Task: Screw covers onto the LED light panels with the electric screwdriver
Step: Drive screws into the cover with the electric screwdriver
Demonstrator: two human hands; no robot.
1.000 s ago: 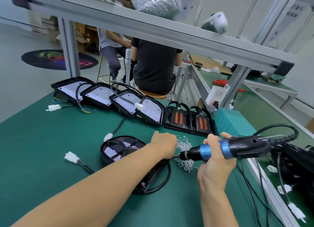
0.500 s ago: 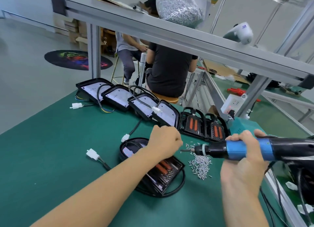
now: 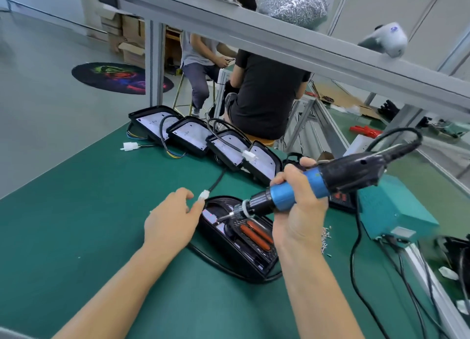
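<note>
Fingers of right hand [image 3: 298,206] wrapped round electric screwdriver [image 3: 300,190], bit tip down on LED light panel [image 3: 239,239] lying mid green bench [image 3: 76,224]. Left hand [image 3: 171,224] loosely spread, fingertips against panel's left edge, beside white connector [image 3: 204,195]

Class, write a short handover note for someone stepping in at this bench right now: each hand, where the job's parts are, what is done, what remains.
Right hand grips the electric screwdriver, bit down on the near panel.
Left hand is open, fingers at that panel's left edge.
Loose screws lie right of it.
Done: cannot tell how many screws are in.
Left: finish this panel, then the four white-faced panels in the row behind.
</note>
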